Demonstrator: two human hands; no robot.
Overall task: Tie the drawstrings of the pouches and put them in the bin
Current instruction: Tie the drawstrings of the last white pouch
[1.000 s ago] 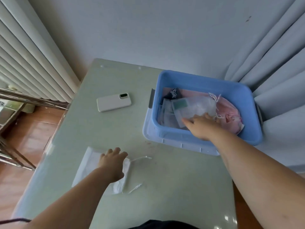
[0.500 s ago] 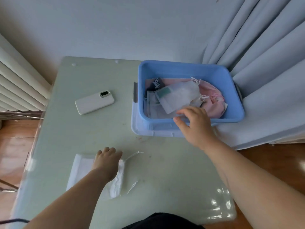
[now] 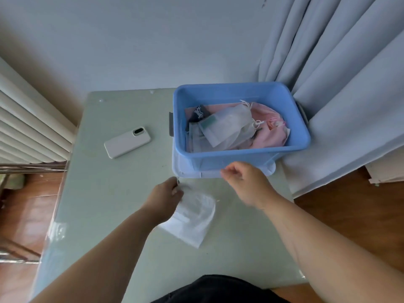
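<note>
Several pouches already lie in the blue bin (image 3: 218, 158) at the far right, a sheer pouch (image 3: 227, 125) atop a pink pouch (image 3: 271, 127). One white pouch (image 3: 194, 219) lies on the bench (image 3: 109, 204), near centre, and its strings look untied, though blur hides detail. The left grip (image 3: 168, 193) pinches its mouth end. The right grip (image 3: 242, 180), beside the bin's near wall, is loosely curled and appears empty. Tying and binning this pouch are left.

left grip (image 3: 166, 194) holding white pouch (image 3: 193, 217), blue bin (image 3: 218, 162)
</note>
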